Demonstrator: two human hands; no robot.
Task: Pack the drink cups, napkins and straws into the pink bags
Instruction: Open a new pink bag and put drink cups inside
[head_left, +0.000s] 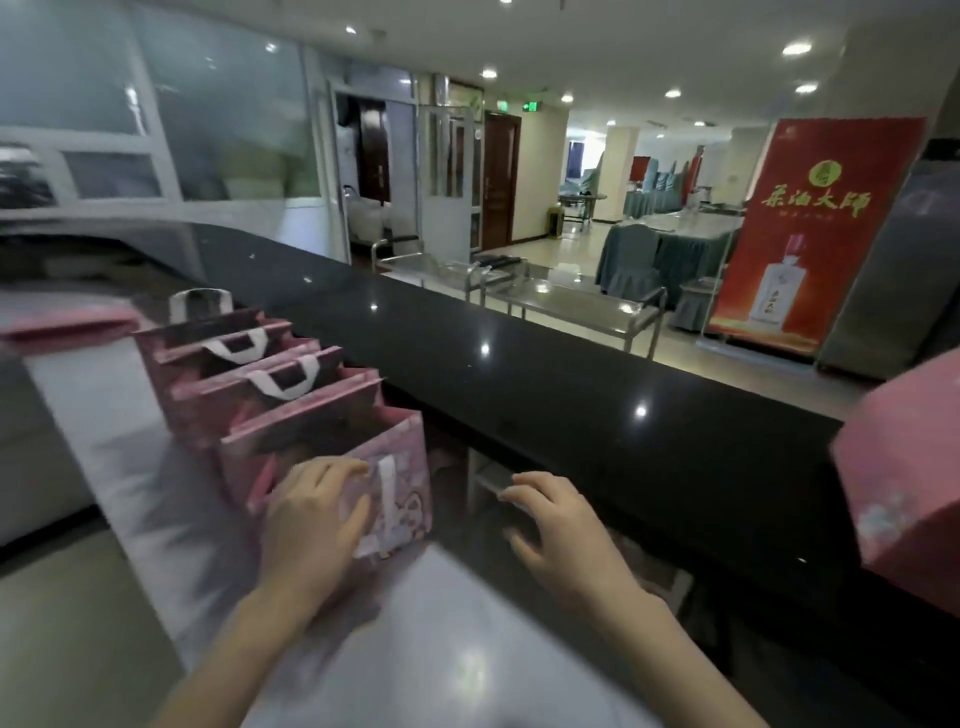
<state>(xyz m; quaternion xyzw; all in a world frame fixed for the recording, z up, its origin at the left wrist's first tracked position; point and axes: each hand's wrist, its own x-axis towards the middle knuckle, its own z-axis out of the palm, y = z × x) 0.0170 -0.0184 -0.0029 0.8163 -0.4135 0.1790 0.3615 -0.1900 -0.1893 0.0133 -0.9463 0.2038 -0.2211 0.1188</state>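
Left fingers (332, 470) curled over the top edge of the nearest pink bag (395, 467), thumb pressed against its printed front, left hand (311, 519) gripping the near wall beside a white handle strap (385, 475). Right fingers (530, 486) loosely spread and bent, tips close to the dark ledge, right hand (563, 530) empty and hovering palm-down, apart from the bag. Nearest bag upright and open on the pale lower counter (441, 623), first in a row of pink bags (249, 364) standing one behind another toward the left rear, white handles showing. Contents hidden; cups, napkins and straws impossible to make out. Another pink bag (904, 467) blurred at the right edge, on the glossy black countertop (519, 364). Beyond, steel trolleys (571, 301) and a red banner (810, 234).
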